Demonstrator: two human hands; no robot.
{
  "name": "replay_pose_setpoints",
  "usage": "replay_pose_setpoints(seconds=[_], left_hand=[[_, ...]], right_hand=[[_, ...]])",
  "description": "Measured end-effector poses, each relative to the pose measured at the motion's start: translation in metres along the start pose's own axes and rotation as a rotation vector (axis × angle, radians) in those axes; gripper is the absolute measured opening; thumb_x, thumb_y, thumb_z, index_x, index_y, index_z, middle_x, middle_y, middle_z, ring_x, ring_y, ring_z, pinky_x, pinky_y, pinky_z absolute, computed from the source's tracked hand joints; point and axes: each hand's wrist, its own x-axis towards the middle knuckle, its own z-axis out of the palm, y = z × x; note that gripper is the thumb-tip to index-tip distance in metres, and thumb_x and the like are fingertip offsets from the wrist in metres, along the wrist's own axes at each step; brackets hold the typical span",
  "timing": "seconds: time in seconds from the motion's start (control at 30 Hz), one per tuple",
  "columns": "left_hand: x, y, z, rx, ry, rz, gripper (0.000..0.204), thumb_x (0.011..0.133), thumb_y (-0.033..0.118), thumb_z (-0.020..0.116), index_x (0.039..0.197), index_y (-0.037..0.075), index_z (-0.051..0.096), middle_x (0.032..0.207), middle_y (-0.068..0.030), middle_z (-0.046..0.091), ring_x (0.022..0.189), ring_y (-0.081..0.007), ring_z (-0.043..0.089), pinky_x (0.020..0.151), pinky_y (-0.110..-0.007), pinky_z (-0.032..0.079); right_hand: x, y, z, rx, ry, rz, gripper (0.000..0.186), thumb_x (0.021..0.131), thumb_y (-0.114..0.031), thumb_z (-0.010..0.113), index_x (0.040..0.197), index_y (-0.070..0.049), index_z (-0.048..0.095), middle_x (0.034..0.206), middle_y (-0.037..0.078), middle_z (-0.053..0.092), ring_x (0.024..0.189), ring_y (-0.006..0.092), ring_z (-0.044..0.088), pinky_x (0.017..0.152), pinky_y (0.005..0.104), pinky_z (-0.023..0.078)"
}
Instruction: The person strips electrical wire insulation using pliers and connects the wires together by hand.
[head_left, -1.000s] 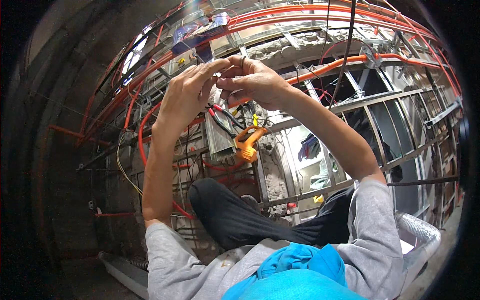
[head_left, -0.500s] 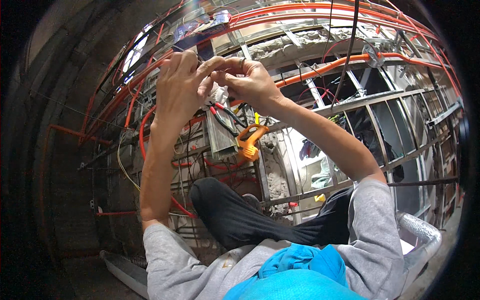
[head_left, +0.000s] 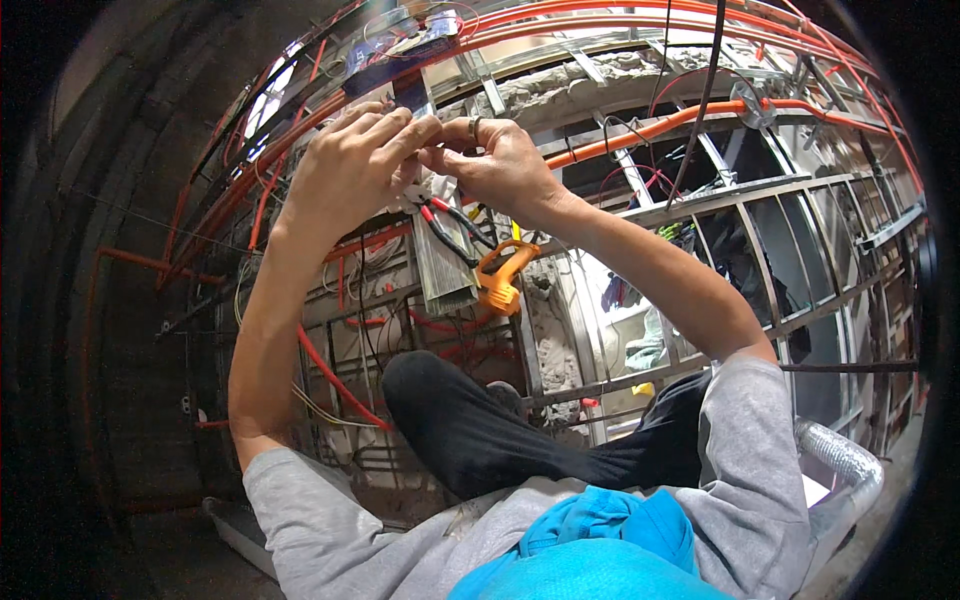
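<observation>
My left hand [head_left: 350, 165] and my right hand [head_left: 500, 170] meet in front of me, their fingertips bent together and touching. Both are closed in a pinch; whatever lies between the fingers is hidden behind them. A ring shows on a finger of my right hand. Just below the hands, pliers [head_left: 447, 232] with red and black handles lie against a ribbed grey metal strip [head_left: 447, 285]. Beside them, to the right, is an orange plastic tool [head_left: 507, 277] whose kind I cannot make out. Something whitish [head_left: 437, 188] shows partly beneath the fingers.
Orange conduits [head_left: 660, 132] cross the far side. A metal stud frame [head_left: 740, 205] spans the right, and dark cables [head_left: 697, 110] hang in front of it. A blue box [head_left: 395, 62] with wires stands at the top. My bent knee [head_left: 430, 400] is below; silver flexible duct [head_left: 842, 462] lies lower right.
My left forearm and elbow have swung outward to the left, and the left hand has tilted with them. My right hand stays nearly in place, fingertips still against the left.
</observation>
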Motion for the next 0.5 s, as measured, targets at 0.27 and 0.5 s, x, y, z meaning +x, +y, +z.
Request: replay_pose_setpoints(seconds=[0.27,0.5], left_hand=[[-0.001,-0.001,-0.004,-0.106,-0.058,-0.029,0.052,0.082,0.011,0.080,0.131,0.013,0.062,0.119,-0.0101,0.073,0.100,-0.0300,0.074,0.084,-0.039,0.063],[-0.011,-0.003,0.005,-0.145,-0.019,-0.066,0.043,0.085,0.014,0.080,0.125,0.010,0.063,0.125,-0.0123,0.072,0.103,-0.0335,0.074,0.082,-0.041,0.064]], right_hand=[[-0.001,0.001,0.003,-0.084,0.025,-0.007,0.031,0.093,-0.030,0.074,0.116,-0.009,0.079,0.107,0.015,0.078,0.099,0.0224,0.075,0.091,0.0368,0.056],[-0.002,0.006,0.007,-0.242,0.041,-0.151,0.024,0.098,-0.021,0.073,0.117,-0.007,0.079,0.096,0.006,0.080,0.080,0.0093,0.072,0.077,0.0285,0.059]])
